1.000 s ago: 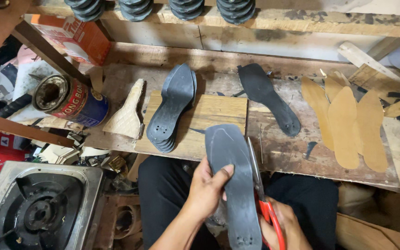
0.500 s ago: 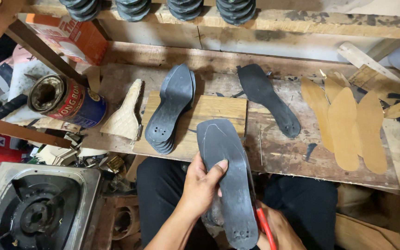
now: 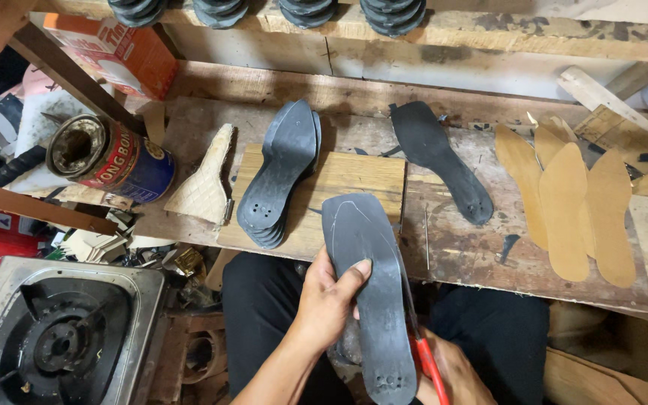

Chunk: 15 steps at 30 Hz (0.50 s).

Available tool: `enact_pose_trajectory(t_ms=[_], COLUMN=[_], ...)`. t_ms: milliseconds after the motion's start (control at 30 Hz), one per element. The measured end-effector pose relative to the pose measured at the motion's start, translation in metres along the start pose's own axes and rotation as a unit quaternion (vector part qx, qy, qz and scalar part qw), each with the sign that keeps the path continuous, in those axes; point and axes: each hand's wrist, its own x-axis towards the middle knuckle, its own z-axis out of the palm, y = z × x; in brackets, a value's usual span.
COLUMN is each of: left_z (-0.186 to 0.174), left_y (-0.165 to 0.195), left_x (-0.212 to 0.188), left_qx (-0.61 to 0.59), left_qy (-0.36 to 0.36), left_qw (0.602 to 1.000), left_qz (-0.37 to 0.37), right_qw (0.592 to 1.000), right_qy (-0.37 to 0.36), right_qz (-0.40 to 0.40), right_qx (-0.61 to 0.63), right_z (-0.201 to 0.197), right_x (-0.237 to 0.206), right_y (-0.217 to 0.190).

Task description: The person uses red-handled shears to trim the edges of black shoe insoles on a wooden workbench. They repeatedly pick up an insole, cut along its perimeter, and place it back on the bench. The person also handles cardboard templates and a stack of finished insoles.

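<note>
My left hand (image 3: 329, 300) grips a dark grey rubber sole (image 3: 373, 285) by its left edge, holding it over my lap with its toe end pointing away from me. A thin outline is scratched on its surface. My right hand (image 3: 455, 371) sits below and to the right, closed on red-handled scissors (image 3: 423, 352) whose blades run along the sole's right edge. A stack of similar grey soles (image 3: 279, 176) lies on a wooden board (image 3: 354, 180) just beyond.
One black insole (image 3: 444, 161) and several tan leather insoles (image 3: 571, 195) lie on the worn wooden bench (image 3: 451, 255). A tipped tin can (image 3: 106, 157), an orange box (image 3: 114, 49) and a woven shoe piece (image 3: 204, 184) stand at left. A gas burner (image 3: 58, 337) sits low left.
The sole has shifted up and slightly left in my left hand. The scissors have worked further along its right edge, and my right hand has dropped lower in view.
</note>
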Motion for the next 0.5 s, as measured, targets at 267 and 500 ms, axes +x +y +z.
enact_pose_trajectory(t_ms=[267,500], left_z=[0.000,0.002], left_y=[0.000,-0.003], left_x=[0.000,-0.002], left_qx=[0.025,-0.005], left_qy=[0.006,0.000], left_qw=[1.000,1.000], left_qz=[-0.005,-0.004], right_qw=[0.999,0.987], right_qy=[0.019,0.073], right_qz=[0.025,0.139], right_qx=[-0.026,0.041], right_z=[-0.003,0.006], right_x=[0.002,0.001], right_y=[0.007,0.023])
